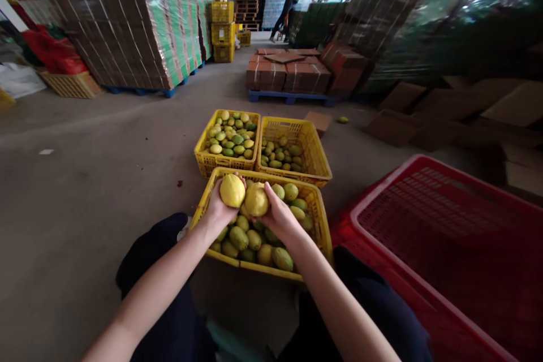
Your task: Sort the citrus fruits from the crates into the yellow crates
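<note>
Head view: both bare hands are raised over the yellow, rectangular, slatted plastic crate in front [314, 203], each closed on one fruit. The left hand [218, 209] is wrapped around a bright yellow, rounded fruit [232, 190], with some fingers hidden behind it. The right hand [280, 212] is closed on a duller yellow, lumpy fruit [256, 199], its thumb along the near-right side. Both fruits are above the crate's contents, close beside each other; whether their skins touch cannot be confirmed.

Below lie oval, green-to-yellow fruits [238, 237]. Beyond stand a well-filled yellow plastic crate [207, 165] at back left and a partly filled yellow plastic crate [311, 150] at back right. A large red plastic crate [394, 198] is beside the right leg.

Handling assessment: the paired hold appears suited to side-by-side comparison. Recommended practice: support each fruit from beneath with spread fingers, press lightly with the thumb, and keep the two from knocking together. Rotate each in turn to expose the covered skin. Keep both low over the crate so that a slip does less damage.
</note>
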The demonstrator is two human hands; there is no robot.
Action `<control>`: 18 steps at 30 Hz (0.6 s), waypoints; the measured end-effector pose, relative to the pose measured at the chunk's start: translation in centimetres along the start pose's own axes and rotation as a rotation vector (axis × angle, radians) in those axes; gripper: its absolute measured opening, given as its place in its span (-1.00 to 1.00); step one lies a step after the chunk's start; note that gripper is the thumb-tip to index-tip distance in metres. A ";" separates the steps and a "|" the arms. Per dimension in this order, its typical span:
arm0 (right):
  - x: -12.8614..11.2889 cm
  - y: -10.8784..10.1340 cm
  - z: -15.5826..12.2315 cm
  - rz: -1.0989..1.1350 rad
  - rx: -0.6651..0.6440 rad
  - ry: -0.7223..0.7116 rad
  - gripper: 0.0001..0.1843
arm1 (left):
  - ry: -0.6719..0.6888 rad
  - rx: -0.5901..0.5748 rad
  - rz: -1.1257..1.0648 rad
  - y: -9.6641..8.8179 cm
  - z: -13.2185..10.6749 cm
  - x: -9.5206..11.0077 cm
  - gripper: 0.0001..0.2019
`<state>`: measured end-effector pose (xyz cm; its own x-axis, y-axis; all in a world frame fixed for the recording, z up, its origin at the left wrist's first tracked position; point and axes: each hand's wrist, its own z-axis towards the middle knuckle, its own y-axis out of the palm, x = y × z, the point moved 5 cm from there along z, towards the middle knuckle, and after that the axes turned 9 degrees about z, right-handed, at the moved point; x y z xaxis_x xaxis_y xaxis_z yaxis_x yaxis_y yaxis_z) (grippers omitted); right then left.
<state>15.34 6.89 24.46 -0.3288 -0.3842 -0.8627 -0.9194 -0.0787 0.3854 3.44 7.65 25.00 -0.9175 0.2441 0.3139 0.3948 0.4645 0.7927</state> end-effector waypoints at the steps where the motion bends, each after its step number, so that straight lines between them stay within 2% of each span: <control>1: 0.5 0.1 0.3 0.068 -0.031 0.074 -0.53 | 0.000 0.033 0.007 -0.3 0.2 -0.1 -0.76; 3: 1.1 0.3 0.7 0.206 -0.078 0.183 -0.60 | 0.028 0.089 0.042 -0.9 0.5 -0.1 -0.76; 5: 1.4 0.3 0.9 0.308 -0.100 0.214 -0.67 | 0.077 0.122 0.065 -1.2 0.6 0.2 -0.76; 7: 1.4 0.4 1.0 0.357 -0.112 0.201 -0.68 | 0.102 0.118 0.065 -1.2 0.7 0.4 -0.77; 10: 1.4 0.5 1.2 0.405 -0.099 0.160 -0.66 | 0.052 0.116 0.053 -1.1 1.0 0.5 -0.73; 13: 1.1 0.4 1.5 0.428 -0.048 0.056 -0.66 | 0.015 0.145 0.019 -1.1 1.3 0.6 -0.65; 16: 0.8 0.7 1.4 0.417 -0.064 -0.028 -0.66 | 0.044 0.121 0.020 -1.2 1.4 0.9 -0.72; 18: 1.0 1.1 1.4 0.418 -0.107 -0.003 -0.66 | 0.094 0.071 0.062 -1.2 1.2 1.2 -0.77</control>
<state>13.73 7.69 23.60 -0.6690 -0.4003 -0.6262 -0.6797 -0.0115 0.7334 1.94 8.43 23.76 -0.8904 0.1950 0.4114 0.4503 0.5106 0.7325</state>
